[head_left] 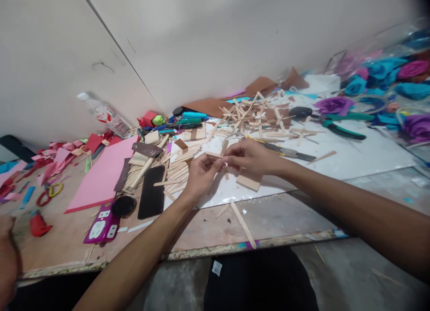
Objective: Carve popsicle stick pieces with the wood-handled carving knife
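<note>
My left hand (pixel 200 175) and my right hand (pixel 250 157) meet over a white sheet (pixel 352 156) on the workbench. Both pinch the same thin wooden craft stick (pixel 215 155) between fingertips, held level just above the sheet. A small flat wooden piece (pixel 249 181) lies under my right wrist. A heap of loose craft sticks (pixel 174 167) lies just left of my left hand. Glued stick crosses (pixel 258 114) are piled behind my hands.
A black phone (pixel 152 192), a pink sheet (pixel 104 176), a purple power strip (pixel 102 226) and paper scraps lie at left. Green-handled pliers (pixel 339 125) and foam flowers (pixel 379 82) sit at right. A loose stick (pixel 244 225) lies near the bench's front edge. Another person's hand (pixel 6 257) shows at far left.
</note>
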`<state>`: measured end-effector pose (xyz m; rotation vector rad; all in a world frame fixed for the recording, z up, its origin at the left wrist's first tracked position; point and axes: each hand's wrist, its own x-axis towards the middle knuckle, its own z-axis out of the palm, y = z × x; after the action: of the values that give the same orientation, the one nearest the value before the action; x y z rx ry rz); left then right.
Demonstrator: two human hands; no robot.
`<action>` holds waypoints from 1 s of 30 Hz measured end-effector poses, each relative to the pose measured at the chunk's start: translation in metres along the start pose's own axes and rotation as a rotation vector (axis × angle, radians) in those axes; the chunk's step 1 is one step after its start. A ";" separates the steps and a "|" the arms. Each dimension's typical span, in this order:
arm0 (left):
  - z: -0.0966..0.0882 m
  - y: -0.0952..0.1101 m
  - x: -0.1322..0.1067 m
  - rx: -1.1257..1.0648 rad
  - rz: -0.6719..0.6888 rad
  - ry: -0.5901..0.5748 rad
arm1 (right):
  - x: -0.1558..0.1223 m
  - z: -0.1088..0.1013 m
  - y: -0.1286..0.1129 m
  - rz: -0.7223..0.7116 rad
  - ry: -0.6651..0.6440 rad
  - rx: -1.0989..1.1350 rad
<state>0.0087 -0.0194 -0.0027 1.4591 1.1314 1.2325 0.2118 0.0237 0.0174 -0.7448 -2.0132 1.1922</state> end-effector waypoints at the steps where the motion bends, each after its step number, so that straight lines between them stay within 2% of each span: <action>1: -0.001 0.001 0.000 0.004 0.010 -0.001 | 0.000 0.001 -0.001 -0.016 0.009 -0.022; 13: -0.003 0.009 -0.001 0.066 0.101 0.035 | -0.002 -0.001 -0.006 -0.283 0.126 -0.310; 25: -0.001 0.018 -0.007 0.076 0.178 0.049 | -0.003 0.002 -0.002 -0.449 0.128 -0.357; 30: -0.002 0.024 -0.005 0.051 0.232 0.050 | -0.006 0.008 -0.006 -0.477 0.222 -0.382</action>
<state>0.0086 -0.0286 0.0201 1.6418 1.0552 1.4141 0.2088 0.0122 0.0188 -0.5004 -2.0900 0.4396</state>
